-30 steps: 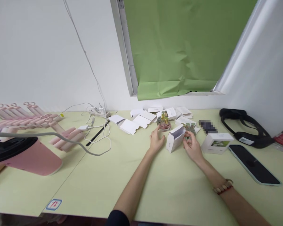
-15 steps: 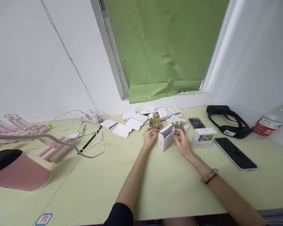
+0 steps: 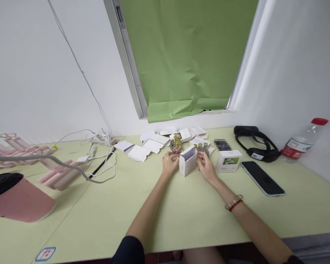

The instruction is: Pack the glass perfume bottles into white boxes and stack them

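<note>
Head view: open white box (image 3: 189, 165) upright on table (image 3: 181, 216), mid-frame, btwn hands.
L hand (image 3: 170, 163): fingers curled at box's left side; R hand (image 3: 206, 167): part-closed at its right. Can't tell if either grip has hold. Steady both sides; press lightly, thin walls prob. dent. Obstructions: gold-topped bottles (image 3: 205, 147) just behind R hand; flat white cartons (image 3: 139, 153) upper-ctr; printed box (image 3: 222, 165) & phone (image 3: 263, 178), right of frame.
</note>
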Demonstrator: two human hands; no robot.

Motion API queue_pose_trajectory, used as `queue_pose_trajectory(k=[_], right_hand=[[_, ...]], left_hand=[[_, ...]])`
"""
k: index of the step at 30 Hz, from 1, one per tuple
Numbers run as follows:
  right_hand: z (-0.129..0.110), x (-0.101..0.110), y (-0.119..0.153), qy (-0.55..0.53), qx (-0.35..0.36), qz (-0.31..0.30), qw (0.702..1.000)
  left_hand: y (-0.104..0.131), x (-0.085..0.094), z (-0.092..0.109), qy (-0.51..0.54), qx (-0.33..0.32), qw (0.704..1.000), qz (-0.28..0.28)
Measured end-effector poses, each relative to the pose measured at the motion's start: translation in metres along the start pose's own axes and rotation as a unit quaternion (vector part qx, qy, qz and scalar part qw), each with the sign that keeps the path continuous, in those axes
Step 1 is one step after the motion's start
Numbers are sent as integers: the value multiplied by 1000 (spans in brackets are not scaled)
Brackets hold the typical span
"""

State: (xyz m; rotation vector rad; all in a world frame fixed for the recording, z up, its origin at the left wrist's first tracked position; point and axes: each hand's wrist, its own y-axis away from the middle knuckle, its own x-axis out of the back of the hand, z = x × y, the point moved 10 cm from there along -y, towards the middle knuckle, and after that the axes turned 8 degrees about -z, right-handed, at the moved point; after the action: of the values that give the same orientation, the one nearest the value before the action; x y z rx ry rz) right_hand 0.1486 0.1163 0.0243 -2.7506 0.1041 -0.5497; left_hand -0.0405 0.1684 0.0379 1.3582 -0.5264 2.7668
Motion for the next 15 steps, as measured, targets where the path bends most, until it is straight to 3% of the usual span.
queue_pose_trajectory(k=[5, 10, 15], right_hand=[[-4, -3, 2, 30, 6, -20, 999], [-5, 0, 3, 58, -6, -14, 998], [0, 1, 2, 16, -14, 2, 1000]], left_hand=[[23, 18, -3, 29, 7, 996, 82], [48, 34, -7, 54, 1, 991, 122], [41, 64, -30, -42, -21, 991, 127]])
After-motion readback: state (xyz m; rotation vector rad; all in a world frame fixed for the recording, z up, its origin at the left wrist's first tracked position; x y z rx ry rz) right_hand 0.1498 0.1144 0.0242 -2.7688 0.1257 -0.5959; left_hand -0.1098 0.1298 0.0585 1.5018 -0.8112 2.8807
